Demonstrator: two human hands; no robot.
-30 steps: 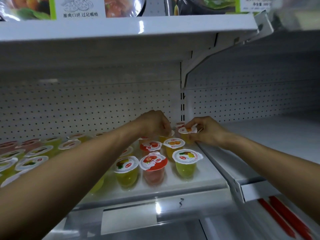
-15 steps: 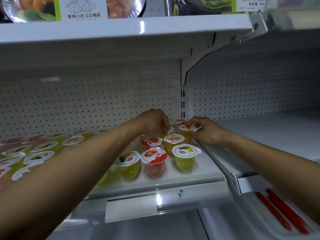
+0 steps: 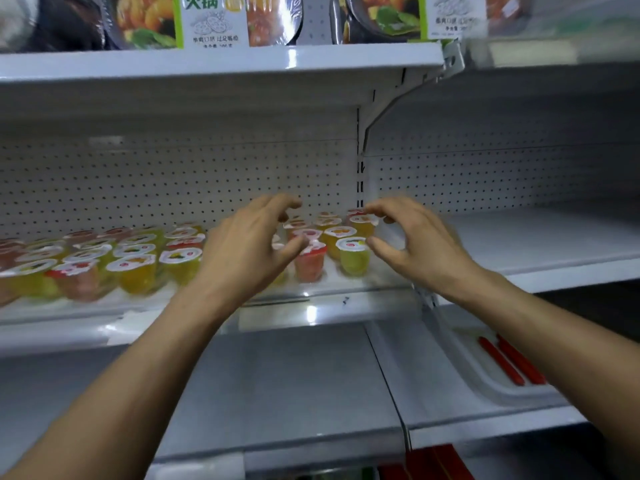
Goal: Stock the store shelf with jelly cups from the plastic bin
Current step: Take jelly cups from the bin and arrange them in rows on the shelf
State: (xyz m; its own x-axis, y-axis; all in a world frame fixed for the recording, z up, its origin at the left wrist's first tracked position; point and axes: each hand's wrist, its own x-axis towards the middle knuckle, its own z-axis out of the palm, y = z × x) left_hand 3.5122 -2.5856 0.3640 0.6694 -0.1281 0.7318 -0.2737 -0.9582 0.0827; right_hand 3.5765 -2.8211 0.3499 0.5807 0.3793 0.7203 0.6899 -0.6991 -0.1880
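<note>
Jelly cups are set in rows on the shelf, mid-left to centre of frame. L hand & R hand are held spread, empty, in front of the rightmost cups; R is judged nearer the end row. Bin not seen.

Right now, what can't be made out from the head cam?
- Plastic bin: outside the frame.
- Jelly cups: some are hidden behind the left hand, so the count is unknown.
- Lid print on the leftmost cups: lost to motion blur.
- Packs on the upper shelf: cut off by the top edge.
- Red sticks in the lower tray: too blurred to identify.
</note>
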